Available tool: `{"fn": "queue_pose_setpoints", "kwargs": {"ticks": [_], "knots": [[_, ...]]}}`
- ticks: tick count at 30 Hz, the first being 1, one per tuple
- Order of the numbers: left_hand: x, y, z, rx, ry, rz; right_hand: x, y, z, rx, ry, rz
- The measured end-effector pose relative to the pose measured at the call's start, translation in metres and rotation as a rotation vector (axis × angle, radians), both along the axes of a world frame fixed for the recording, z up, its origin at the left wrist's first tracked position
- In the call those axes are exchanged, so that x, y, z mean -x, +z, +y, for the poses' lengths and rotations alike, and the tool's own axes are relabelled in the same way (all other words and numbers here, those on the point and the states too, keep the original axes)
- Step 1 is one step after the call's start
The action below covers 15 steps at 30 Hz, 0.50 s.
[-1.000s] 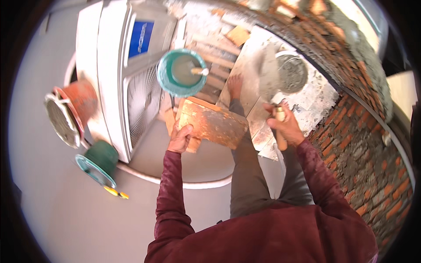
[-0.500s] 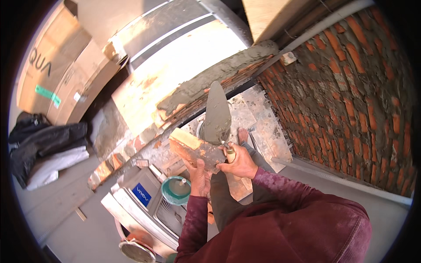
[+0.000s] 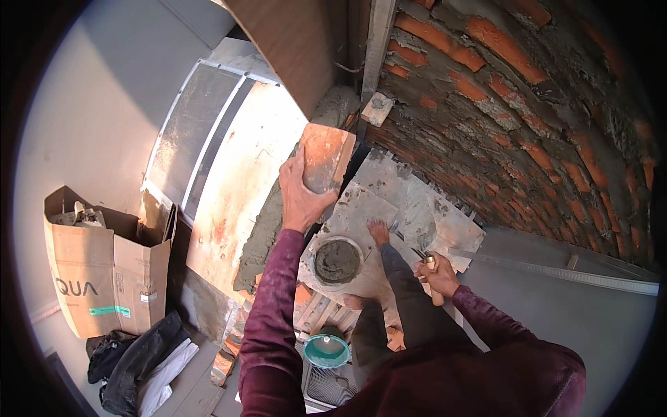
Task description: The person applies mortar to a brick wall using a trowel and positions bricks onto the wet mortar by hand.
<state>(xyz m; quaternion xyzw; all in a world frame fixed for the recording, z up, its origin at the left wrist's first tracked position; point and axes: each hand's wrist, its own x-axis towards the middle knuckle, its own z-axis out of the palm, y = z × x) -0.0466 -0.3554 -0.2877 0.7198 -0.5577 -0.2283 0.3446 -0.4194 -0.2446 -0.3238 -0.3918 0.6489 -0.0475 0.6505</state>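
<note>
My left hand [image 3: 300, 196] grips an orange-red brick [image 3: 325, 157] and holds it up beside the grey mortar bed [image 3: 267, 233] that runs along the top of a low wall. My right hand [image 3: 436, 274] hangs lower, closed on the wooden handle of a trowel [image 3: 421, 256] whose blade is mostly hidden. Between the hands, far below, a round pan of wet mortar [image 3: 337, 261] rests on mortar-spattered boards [image 3: 410, 208]. My bare foot [image 3: 379, 231] stands on those boards.
A tall brick wall with rough mortar joints [image 3: 528, 118] fills the right side. A teal bucket [image 3: 326, 349] stands below. A cardboard box [image 3: 97, 260] and dark clothes [image 3: 135, 361] lie at lower left. A metal straightedge [image 3: 556, 271] lies to the right.
The view swung from the floor up to the wall top. My left hand lifted the brick from waist height up to the mortar bed; my right hand lowered with the trowel.
</note>
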Motion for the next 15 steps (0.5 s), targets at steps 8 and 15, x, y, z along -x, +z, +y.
{"fn": "queue_pose_setpoints", "kwargs": {"ticks": [8, 15], "knots": [[0.001, -0.07, -0.14, -0.025, -0.028, -0.239, 0.046, -0.036, -0.021, 0.036, 0.112, 0.075], [0.007, -0.107, -0.16, 0.046, -0.016, -0.336, 0.055, -0.051, -0.023, 0.063, 0.225, 0.167]]}}
